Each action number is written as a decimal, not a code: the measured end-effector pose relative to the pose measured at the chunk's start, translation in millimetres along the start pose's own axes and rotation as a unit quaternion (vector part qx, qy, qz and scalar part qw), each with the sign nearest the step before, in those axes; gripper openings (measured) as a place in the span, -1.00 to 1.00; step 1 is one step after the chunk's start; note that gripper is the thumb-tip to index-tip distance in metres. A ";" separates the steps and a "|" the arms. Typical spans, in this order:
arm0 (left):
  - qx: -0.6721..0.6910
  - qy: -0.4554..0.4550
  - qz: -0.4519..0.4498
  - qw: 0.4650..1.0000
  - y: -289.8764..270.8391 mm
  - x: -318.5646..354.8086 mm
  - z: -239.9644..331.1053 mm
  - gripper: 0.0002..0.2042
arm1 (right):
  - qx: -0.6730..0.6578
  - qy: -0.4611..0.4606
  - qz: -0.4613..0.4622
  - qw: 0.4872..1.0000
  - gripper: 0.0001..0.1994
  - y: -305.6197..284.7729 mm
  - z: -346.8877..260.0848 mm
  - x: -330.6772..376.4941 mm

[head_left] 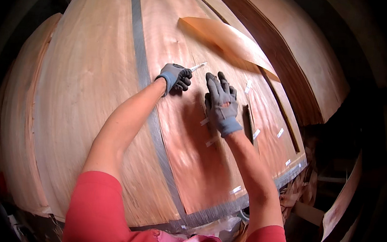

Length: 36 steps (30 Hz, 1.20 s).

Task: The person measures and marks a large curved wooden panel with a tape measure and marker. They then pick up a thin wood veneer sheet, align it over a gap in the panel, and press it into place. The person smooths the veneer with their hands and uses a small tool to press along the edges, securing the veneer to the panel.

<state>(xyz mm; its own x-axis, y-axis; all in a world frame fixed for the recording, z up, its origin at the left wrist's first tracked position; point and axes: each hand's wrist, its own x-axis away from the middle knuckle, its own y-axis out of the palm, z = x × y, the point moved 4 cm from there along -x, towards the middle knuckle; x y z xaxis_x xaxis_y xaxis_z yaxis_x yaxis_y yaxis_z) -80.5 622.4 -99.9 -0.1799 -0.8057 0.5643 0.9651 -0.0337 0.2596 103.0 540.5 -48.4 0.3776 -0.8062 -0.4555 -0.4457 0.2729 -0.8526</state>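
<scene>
tape strip (198, 67) juts from the clenched left hand (175, 77) (gloved), right hand (221, 104) spread flat on veneer sheet (186, 157) beside it.

Grey gloves (222, 103), reddish-brown veneer (191, 143), red sleeves (96, 204).

Bare veneer sheet (82, 89) leftward; curled strip (227, 39) above hands (222, 105)

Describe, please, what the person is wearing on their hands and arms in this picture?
Both hands wear grey knit work gloves: the left hand has a darker coating over the fingers, and the right hand matches, with a lighter grey cuff at the wrist. The forearms are bare. Short red sleeves cover the upper arms and shoulders.
</scene>
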 end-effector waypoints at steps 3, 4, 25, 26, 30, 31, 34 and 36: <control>-0.030 -0.017 0.021 0.999 3.0 -2.5 3.8 -0.80 | 0.026 -0.011 -0.012 1.000 -0.39 30.8 14.0 -22.9; -0.043 -0.023 0.034 0.998 7.8 -2.3 4.8 -0.79 | 0.035 -0.011 -0.014 0.999 -0.39 39.2 18.8 -28.0; 0.133 -0.152 -0.189 0.961 -20.0 -22.9 -10.8 -0.75 | 0.076 -0.087 -0.166 0.979 -0.51 63.6 16.1 -55.0; 0.196 -0.175 -0.262 0.929 -19.1 -17.6 -12.2 -0.76 | 0.082 -0.089 -0.162 0.979 -0.51 64.3 15.9 -52.2; 0.007 -0.064 -0.085 0.994 -18.0 -14.1 -3.4 -0.82 | 0.097 -0.110 -0.140 0.979 -0.52 66.3 17.7 -52.1; -0.026 -0.076 -0.076 0.994 -25.2 -24.5 -7.0 -0.81 | 0.098 -0.116 -0.137 0.979 -0.53 68.0 17.2 -52.5; -0.462 0.112 0.109 0.873 -17.6 -6.3 24.9 -0.81 | 0.110 -0.121 -0.145 0.976 -0.53 63.2 16.1 -52.6; -0.509 0.138 0.178 0.831 -37.6 13.8 51.5 -0.80 | 0.112 -0.131 -0.139 0.975 -0.53 62.4 9.6 -52.6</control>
<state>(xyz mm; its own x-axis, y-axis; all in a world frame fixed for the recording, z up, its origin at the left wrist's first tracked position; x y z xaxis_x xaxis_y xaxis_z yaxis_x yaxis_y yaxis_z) -129.1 643.0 -61.5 0.0657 -0.9719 0.2261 0.6347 -0.1341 -0.7610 63.1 604.9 -80.0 0.6659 -0.7116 -0.2239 -0.1190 0.1950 -0.9736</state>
